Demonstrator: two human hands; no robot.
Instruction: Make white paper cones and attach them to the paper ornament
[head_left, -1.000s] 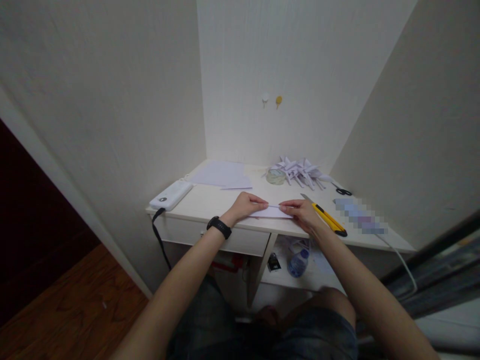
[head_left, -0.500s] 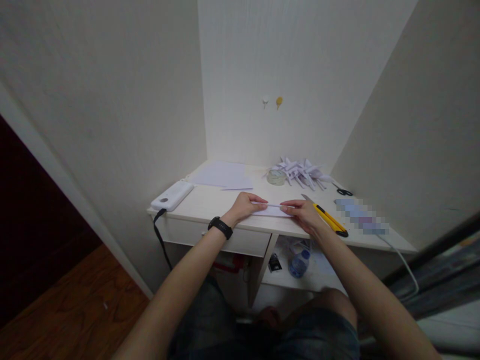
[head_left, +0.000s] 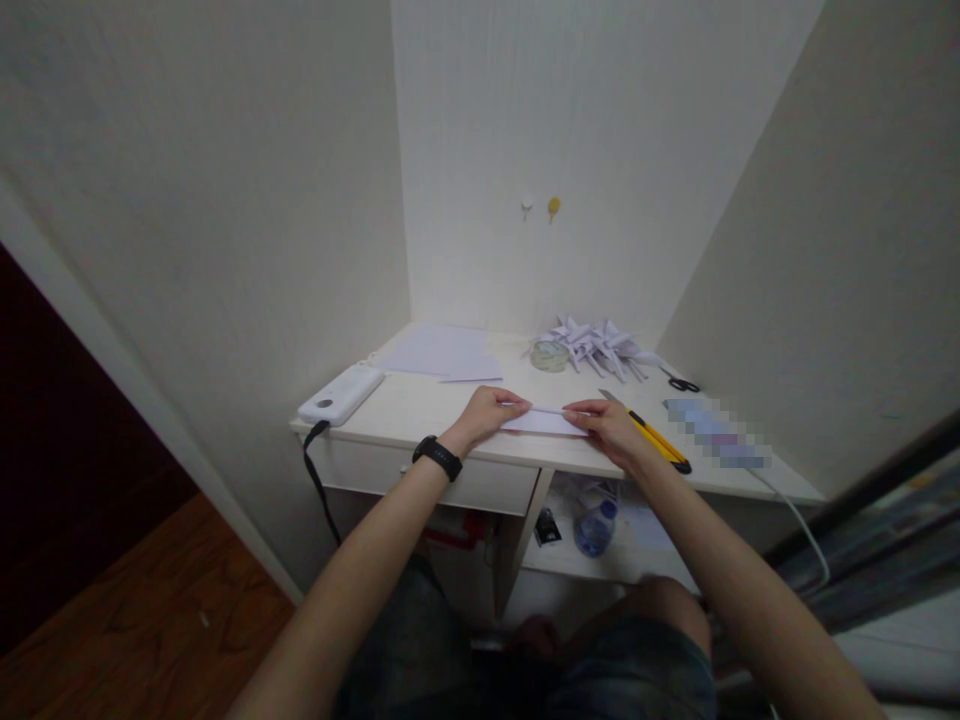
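A narrow folded strip of white paper [head_left: 546, 421] is held level at the front of the white desk [head_left: 420, 410]. My left hand [head_left: 489, 412], with a black watch on the wrist, pinches its left end between thumb and fingers. At the other end my right hand [head_left: 609, 428] grips the paper the same way, the thumb below and the fingers along the upper edge. Just right of my right hand lies a yellow utility knife [head_left: 658, 440], its blade out and pointing toward the wall.
Folded white paper pieces [head_left: 596, 345] are heaped at the back beside a tape roll [head_left: 550, 356]. Flat sheets [head_left: 439, 350] lie back left, a white power bank [head_left: 342, 394] at the left edge. Black-handled scissors [head_left: 682, 384] and a blurred-out item [head_left: 716, 432] are on the right. A bottle [head_left: 596, 528] stands below.
The camera view has shifted slightly. Both hands still grip the paper strip, and its front face shows a little more between them.
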